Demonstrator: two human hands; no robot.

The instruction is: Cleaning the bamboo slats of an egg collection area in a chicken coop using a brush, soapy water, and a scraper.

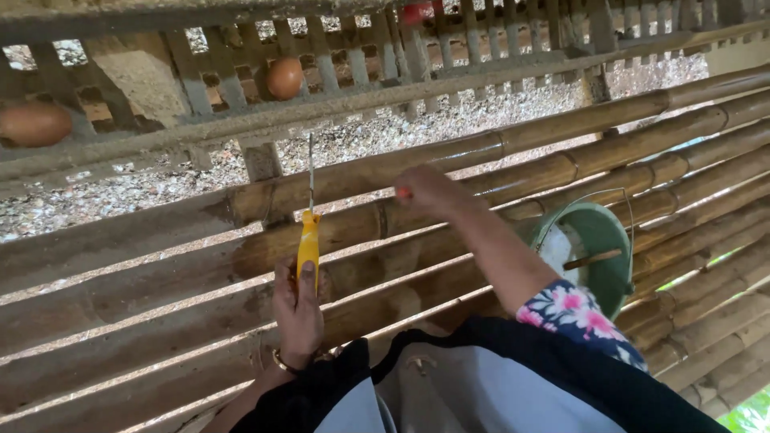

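The left hand (297,309) sits at about seven o'clock in the view, fingers wrapped tight around the yellow handle of a knife (310,232), thumb laid along the handle. The thin blade rises straight toward twelve o'clock, upright, its tip reaching up past the upper bamboo pole (449,156) and showing against the litter-strewn ground (385,132) beyond.

The right hand (423,191) is near the centre, slightly toward one o'clock from the knife hand, resting on the bamboo poles. It is curled closed over something small and red (only a sliver shows at the knuckles, so what it is cannot be told). The right arm runs down toward five o'clock into a floral sleeve (579,314).

The two hands are near each other but apart, with bamboo between them. The long bamboo poles run slantwise from eight o'clock up to two o'clock, lying side by side with narrow bright gaps.

At four o'clock a green bucket (597,240) with a wire bail handle sits on the bamboo slats, just beside the right forearm, a short stick lying across its mouth.

Along the top, a slatted wooden cage front (337,68) crosses from nine to two o'clock. One brown egg (284,78) rests behind the slats at eleven o'clock, and a second egg (34,123) lies at ten o'clock by the frame's edge
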